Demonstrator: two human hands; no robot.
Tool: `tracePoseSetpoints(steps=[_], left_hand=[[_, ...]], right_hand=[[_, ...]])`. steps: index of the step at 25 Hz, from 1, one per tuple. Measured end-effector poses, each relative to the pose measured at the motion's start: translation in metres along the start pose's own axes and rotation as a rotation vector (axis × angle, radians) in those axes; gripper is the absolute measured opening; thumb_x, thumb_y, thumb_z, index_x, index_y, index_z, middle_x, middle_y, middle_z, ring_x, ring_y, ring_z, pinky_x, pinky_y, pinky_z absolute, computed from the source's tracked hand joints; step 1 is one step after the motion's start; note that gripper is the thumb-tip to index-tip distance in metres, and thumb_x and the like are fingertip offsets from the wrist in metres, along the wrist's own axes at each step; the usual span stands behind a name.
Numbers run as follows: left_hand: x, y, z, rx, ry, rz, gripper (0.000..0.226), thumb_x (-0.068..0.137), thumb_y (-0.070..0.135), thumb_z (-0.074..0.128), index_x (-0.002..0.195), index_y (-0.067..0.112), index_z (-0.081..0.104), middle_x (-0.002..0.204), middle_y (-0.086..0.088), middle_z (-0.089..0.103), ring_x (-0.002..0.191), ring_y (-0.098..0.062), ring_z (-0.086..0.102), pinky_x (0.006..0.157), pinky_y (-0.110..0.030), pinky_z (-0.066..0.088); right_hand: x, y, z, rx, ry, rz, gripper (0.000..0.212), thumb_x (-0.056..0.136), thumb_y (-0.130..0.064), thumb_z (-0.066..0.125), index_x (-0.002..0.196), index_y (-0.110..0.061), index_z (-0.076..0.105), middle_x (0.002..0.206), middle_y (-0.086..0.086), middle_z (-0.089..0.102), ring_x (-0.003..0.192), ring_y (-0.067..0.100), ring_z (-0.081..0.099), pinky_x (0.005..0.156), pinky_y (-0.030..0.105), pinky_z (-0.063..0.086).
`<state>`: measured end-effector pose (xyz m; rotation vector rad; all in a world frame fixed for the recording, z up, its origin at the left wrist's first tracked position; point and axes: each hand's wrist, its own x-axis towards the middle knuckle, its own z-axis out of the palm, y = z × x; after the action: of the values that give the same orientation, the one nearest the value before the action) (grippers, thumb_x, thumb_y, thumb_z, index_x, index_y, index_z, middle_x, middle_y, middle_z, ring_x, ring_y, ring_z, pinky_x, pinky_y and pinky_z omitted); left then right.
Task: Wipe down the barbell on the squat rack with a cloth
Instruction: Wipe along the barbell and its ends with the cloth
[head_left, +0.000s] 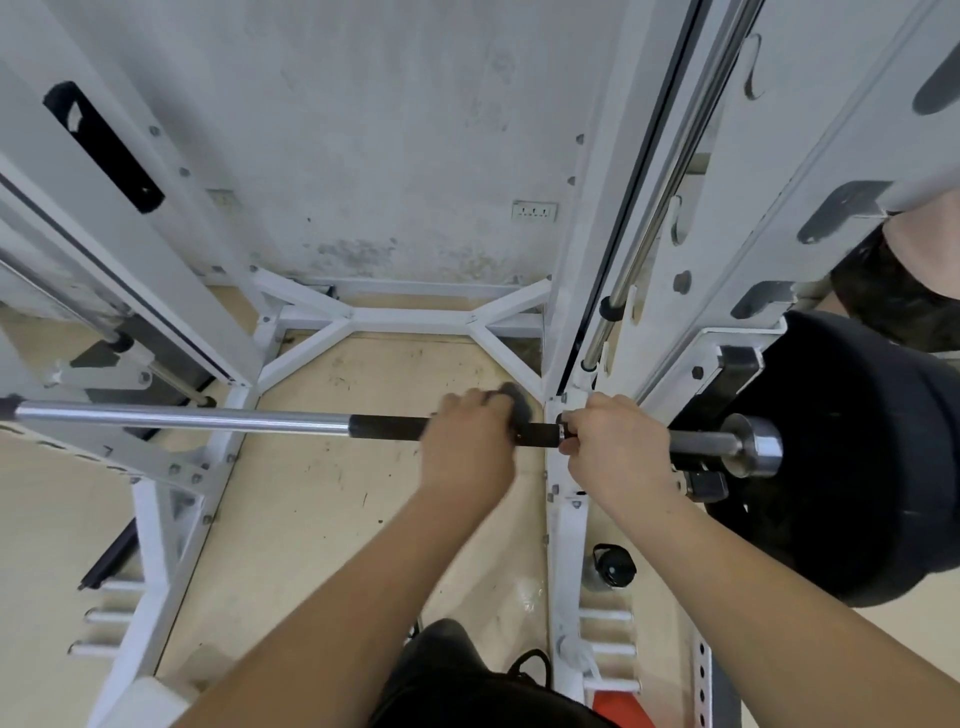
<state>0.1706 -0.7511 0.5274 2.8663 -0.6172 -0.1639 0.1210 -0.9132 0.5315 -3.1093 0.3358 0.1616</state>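
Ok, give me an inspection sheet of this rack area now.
Surface: pale floor, scuffed with dark marks.
Job's things: barbell lying across the squat rack; dark cloth held against its black section.
Clutter: black-capped bottle on the floor by the upright.
Hands: left hand grips the cloth on the bar; right hand grips the bar beside it.
Cables: nothing seen.
Surroundings: black weight plate on the right end; wall socket; stained wall.

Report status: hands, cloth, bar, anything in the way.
Left hand holds cloth on barbell, black section. Right hand grips barbell bare, near plate. Chrome stretch leftward unobstructed.
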Motion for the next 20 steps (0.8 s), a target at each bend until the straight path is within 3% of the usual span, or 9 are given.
tracePoseSetpoints(steps=[3,6,9,11,13,16,18,20], left_hand=[[0.002,0.018,0.011,-0.061,-0.038,0.239,0.026,0.095,0.024,0.059,0.121,0.02,0.061,0.111,-0.006,0.06,0.106,-0.03,0.055,0.085,-0.043,0.05],[-0.001,-0.034,-0.014,-0.095,-0.098,0.121,0.034,0.095,0.026,0.063,0.128,0.023,0.061,0.115,-0.004,0.059,0.111,-0.027,0.051,0.087,-0.046,0.054],[-0.013,-0.092,-0.02,-0.04,0.031,-0.106,0.026,0.095,0.018,0.059,0.121,0.019,0.063,0.106,-0.005,0.06,0.102,-0.028,0.053,0.079,-0.039,0.05],[-0.021,-0.08,-0.011,0.045,0.138,-0.198,0.023,0.094,0.014,0.057,0.117,0.016,0.06,0.108,-0.006,0.06,0.101,-0.029,0.052,0.075,-0.036,0.046],[-0.039,-0.041,0.006,0.02,0.162,-0.105,0.025,0.09,0.011,0.062,0.115,0.016,0.061,0.111,-0.008,0.062,0.102,-0.031,0.054,0.078,-0.037,0.045],[-0.07,-0.016,0.029,-0.391,0.17,0.002,0.028,0.093,0.015,0.065,0.12,0.019,0.065,0.111,-0.002,0.067,0.099,-0.022,0.062,0.079,-0.032,0.05],[-0.093,-0.028,0.034,-0.77,0.114,-0.228,0.024,0.096,0.019,0.064,0.12,0.023,0.068,0.108,0.008,0.073,0.095,-0.008,0.068,0.082,-0.026,0.053],[-0.106,-0.046,0.038,-1.161,0.131,-0.621,0.016,0.098,0.019,0.064,0.112,0.021,0.071,0.094,0.004,0.078,0.086,-0.011,0.074,0.078,-0.03,0.059]], right_hand=[[0.005,-0.006,-0.006,-0.043,-0.031,0.032,0.014,0.093,-0.03,0.064,0.101,-0.02,0.071,0.091,-0.001,0.05,0.1,0.023,0.055,0.063,0.033,0.037],[0.007,-0.011,-0.009,-0.071,-0.058,0.042,0.013,0.094,-0.026,0.064,0.101,-0.017,0.07,0.086,0.0,0.045,0.096,0.024,0.056,0.064,0.033,0.041],[0.005,-0.014,-0.008,-0.072,-0.067,0.032,0.012,0.094,-0.022,0.062,0.101,-0.015,0.069,0.088,-0.001,0.044,0.097,0.022,0.056,0.064,0.033,0.044],[0.004,-0.017,-0.007,-0.083,-0.074,0.033,0.012,0.092,-0.017,0.062,0.102,-0.015,0.068,0.089,0.0,0.044,0.099,0.022,0.055,0.064,0.033,0.044],[0.004,-0.02,-0.007,-0.097,-0.091,0.019,0.013,0.09,-0.014,0.063,0.102,-0.014,0.068,0.091,0.003,0.047,0.099,0.024,0.054,0.065,0.034,0.045],[0.004,-0.022,-0.01,-0.124,-0.111,0.007,0.014,0.089,-0.015,0.063,0.102,-0.014,0.067,0.089,0.004,0.044,0.095,0.024,0.052,0.065,0.035,0.044],[0.004,-0.022,-0.011,-0.128,-0.132,0.014,0.015,0.088,-0.014,0.062,0.102,-0.013,0.067,0.089,0.004,0.043,0.089,0.022,0.045,0.066,0.034,0.042],[0.003,-0.023,-0.012,-0.136,-0.138,0.013,0.017,0.087,-0.013,0.061,0.102,-0.013,0.066,0.091,0.004,0.043,0.086,0.022,0.039,0.066,0.034,0.042]])
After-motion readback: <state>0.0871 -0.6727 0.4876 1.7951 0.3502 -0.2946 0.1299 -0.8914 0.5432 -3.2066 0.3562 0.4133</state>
